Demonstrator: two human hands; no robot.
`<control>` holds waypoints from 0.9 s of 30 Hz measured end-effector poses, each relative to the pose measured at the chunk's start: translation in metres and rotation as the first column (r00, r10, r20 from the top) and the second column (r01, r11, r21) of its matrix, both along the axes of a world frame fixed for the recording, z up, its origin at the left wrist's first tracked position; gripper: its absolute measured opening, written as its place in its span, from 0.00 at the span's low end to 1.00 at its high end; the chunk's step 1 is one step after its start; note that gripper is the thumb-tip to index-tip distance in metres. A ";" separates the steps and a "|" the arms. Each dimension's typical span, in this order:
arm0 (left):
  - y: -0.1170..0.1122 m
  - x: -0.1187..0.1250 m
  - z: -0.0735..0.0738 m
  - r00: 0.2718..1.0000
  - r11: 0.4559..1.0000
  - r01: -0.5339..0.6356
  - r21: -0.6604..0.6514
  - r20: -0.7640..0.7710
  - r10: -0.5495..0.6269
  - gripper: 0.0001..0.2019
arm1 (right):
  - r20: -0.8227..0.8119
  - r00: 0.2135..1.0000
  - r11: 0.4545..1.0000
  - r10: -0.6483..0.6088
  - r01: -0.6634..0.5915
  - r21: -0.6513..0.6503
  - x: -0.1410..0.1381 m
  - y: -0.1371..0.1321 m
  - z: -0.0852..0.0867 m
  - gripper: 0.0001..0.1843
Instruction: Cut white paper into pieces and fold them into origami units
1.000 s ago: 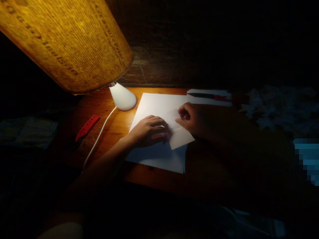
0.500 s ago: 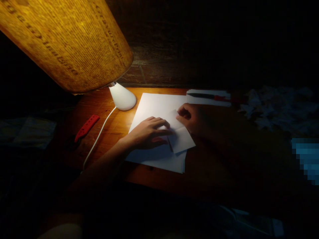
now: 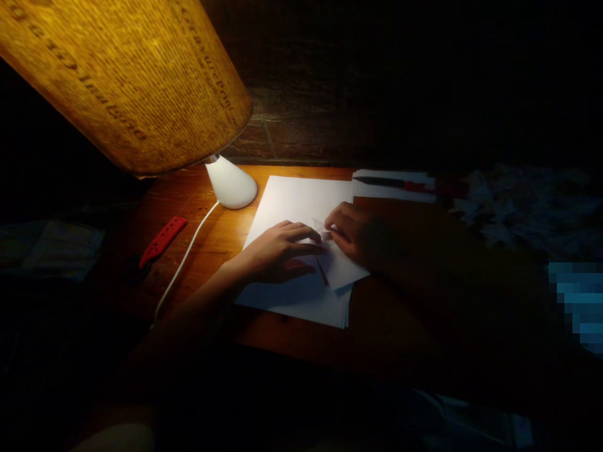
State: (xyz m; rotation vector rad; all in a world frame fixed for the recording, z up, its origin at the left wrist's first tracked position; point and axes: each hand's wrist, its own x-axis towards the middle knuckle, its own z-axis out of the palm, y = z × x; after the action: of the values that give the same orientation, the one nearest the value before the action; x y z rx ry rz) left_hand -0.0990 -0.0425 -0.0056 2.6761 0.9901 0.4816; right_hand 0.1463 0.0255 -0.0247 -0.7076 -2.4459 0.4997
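A small folded piece of paper [image 3: 346,271] lies at an angle over the right side of a stack of white sheets [image 3: 301,194]. My left hand [image 3: 287,248] rests at its left edge with the fingers stretched out and slightly apart. My right hand [image 3: 353,232] is closed at the upper part of the folded paper, thumb and fingers pinched on its turned-over flap. Both hands almost meet over the paper, and they hide part of its upper edge.
A lit lamp with a yellow shade [image 3: 155,81] and a white base [image 3: 233,185] stands at the left, its cord [image 3: 186,257] running forward. Near it lies a red-handled tool [image 3: 163,240]. A knife [image 3: 381,181] rests on smaller papers [image 3: 393,193]. Folded paper shapes [image 3: 522,201] are piled at the right.
My right hand has moved down and left, bringing the paper's upper flap over towards my left hand. The left hand has stayed in place.
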 end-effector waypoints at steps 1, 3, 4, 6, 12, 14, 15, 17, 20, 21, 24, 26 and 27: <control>0.000 -0.001 0.000 1.000 1.000 0.000 -0.013 0.031 0.001 0.14 | 0.014 1.000 1.000 0.005 -0.005 0.023 0.000 -0.001 0.001 0.05; -0.001 -0.003 0.000 0.997 0.999 -0.001 -0.035 0.081 0.004 0.13 | 0.026 0.999 0.999 0.020 -0.021 0.047 0.001 -0.001 0.001 0.03; -0.001 -0.004 0.001 0.996 0.999 -0.003 -0.040 0.093 0.006 0.12 | 0.029 0.999 0.998 0.030 -0.031 0.051 0.001 0.000 0.002 0.02; -0.001 -0.005 0.002 0.995 0.999 -0.011 -0.033 0.095 0.014 0.10 | 0.031 0.998 0.997 0.053 -0.055 0.049 0.001 0.001 0.002 0.02; 0.000 -0.005 0.004 0.997 0.998 -0.045 0.037 0.064 0.043 0.09 | -0.015 0.998 0.997 0.058 -0.057 0.060 0.001 0.003 -0.004 0.06; 0.000 -0.005 0.005 0.996 0.997 -0.061 0.040 0.061 0.059 0.09 | -0.022 0.998 0.996 0.059 -0.057 0.070 0.001 0.003 -0.006 0.07; 0.000 -0.005 0.005 0.996 0.997 -0.069 0.039 0.058 0.067 0.09 | -0.015 0.998 0.996 0.063 -0.062 0.071 0.001 0.003 -0.006 0.07; 0.000 -0.005 0.004 0.996 0.996 -0.080 0.046 0.052 0.078 0.09 | 0.010 0.997 0.995 0.076 -0.076 0.068 0.001 0.004 -0.005 0.08; 0.001 -0.005 0.004 0.995 0.993 -0.096 0.070 0.041 0.094 0.09 | 0.055 0.992 0.992 0.112 -0.115 0.056 0.002 0.005 -0.002 0.08; 0.001 -0.006 0.004 0.994 0.991 -0.106 0.077 0.039 0.103 0.09 | 0.063 0.990 0.991 0.123 -0.126 0.054 0.002 0.005 -0.001 0.08; 0.002 -0.006 0.005 0.989 0.986 -0.144 0.085 0.036 0.142 0.09 | 0.068 0.989 0.990 0.130 -0.134 0.054 0.002 0.005 0.001 0.08; 0.003 -0.006 0.006 0.985 0.981 -0.174 0.091 0.015 0.173 0.08 | 0.062 0.990 0.989 0.130 -0.134 0.058 0.002 0.004 0.002 0.09; 0.003 -0.006 0.006 0.982 0.977 -0.188 0.101 -0.004 0.190 0.09 | 0.059 0.989 0.989 0.134 -0.137 0.062 0.002 0.003 0.003 0.09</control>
State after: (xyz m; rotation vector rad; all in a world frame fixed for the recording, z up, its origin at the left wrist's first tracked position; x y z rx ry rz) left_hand -0.1051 -0.0396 0.0008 2.6874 1.2640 0.5657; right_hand 0.1483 0.0285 -0.0220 -0.5366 -2.5611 0.4543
